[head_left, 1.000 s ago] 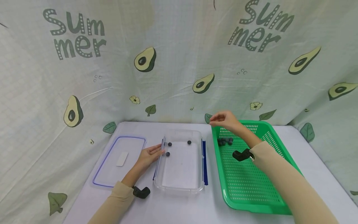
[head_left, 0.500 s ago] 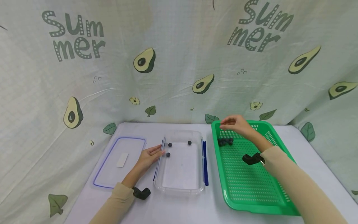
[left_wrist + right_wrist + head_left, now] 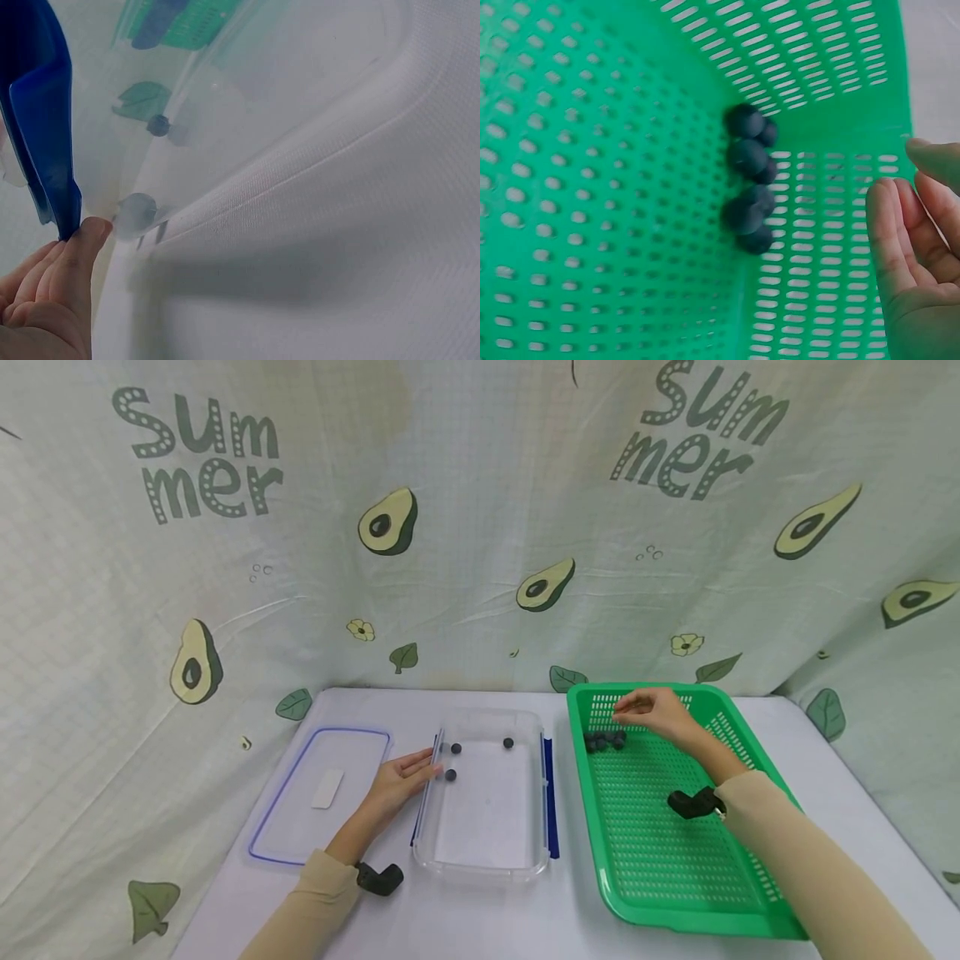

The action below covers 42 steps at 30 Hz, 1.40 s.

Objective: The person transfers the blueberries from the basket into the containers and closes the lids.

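The left hand grips the left wall of a clear plastic container, its fingertips right at a blue latch. Inside the container lie a few blueberries: one blueberry near the back right, two others by the left wall. The right hand is over the back left of a green perforated basket. Its fingers are bent softly, with the thumb apart and nothing between them. Just below and to the left, several blueberries cluster along the basket's wall.
To the left of the container a transparent lid with a blue seal lies flat, a white label on it. Another blue latch hangs on the container's right side. A printed curtain stands behind the white table.
From above the basket's back left edge, the right hand has moved right and down into the basket's area. The left hand and the container stay in place.
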### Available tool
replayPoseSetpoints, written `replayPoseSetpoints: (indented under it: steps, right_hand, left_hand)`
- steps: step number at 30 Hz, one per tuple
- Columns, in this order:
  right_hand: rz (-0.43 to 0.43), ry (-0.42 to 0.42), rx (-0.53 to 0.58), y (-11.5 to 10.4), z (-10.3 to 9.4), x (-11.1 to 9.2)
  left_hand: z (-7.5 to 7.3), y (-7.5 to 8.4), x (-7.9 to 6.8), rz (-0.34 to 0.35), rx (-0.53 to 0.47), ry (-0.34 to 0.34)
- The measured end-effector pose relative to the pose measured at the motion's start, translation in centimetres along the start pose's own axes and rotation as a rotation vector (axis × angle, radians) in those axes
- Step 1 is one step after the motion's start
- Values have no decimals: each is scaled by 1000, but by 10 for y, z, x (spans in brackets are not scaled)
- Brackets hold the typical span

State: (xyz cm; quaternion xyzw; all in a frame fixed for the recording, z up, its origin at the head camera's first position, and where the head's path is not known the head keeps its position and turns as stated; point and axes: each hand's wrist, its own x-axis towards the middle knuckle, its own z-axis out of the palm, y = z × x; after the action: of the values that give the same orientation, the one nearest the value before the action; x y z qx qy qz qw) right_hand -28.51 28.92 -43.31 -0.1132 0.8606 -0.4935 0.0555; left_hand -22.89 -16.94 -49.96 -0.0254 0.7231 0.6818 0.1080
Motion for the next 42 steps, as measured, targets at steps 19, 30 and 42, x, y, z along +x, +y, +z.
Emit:
replayPoseSetpoints:
  steps: [19,30,42]
  right_hand:
    - [-18,4,-128,31,11,-6]
    - [-16,43,-196,47,21,-6]
    - [-33,134,-249,56,32,-4]
  left_hand:
    - [-2,-2,-1,6,4,-13]
    - [0,-2,-1,11,6,-2]
    - [1,-2,-2,15,12,3]
